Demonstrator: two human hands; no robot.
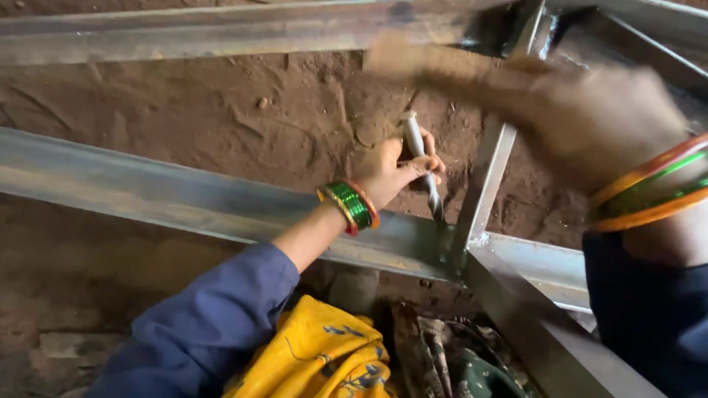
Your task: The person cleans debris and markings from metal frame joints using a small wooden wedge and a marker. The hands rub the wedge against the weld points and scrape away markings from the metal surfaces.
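Note:
My left hand (391,171) grips a metal chisel (422,166) held nearly upright, its tip resting near a welded joint (464,247) of a grey steel frame. Green and orange bangles circle that wrist. My right hand (590,121) is raised at the upper right, blurred with motion, and holds a wooden-handled hammer (435,63) whose handle stretches left above the chisel. The hammer's head is too blurred to make out.
Long steel bars (147,188) cross the view over brown dirt ground (221,103). Another bar (184,33) runs along the top. A thin upright bar (490,169) meets the joint. Yellow cloth (317,361) lies at the bottom.

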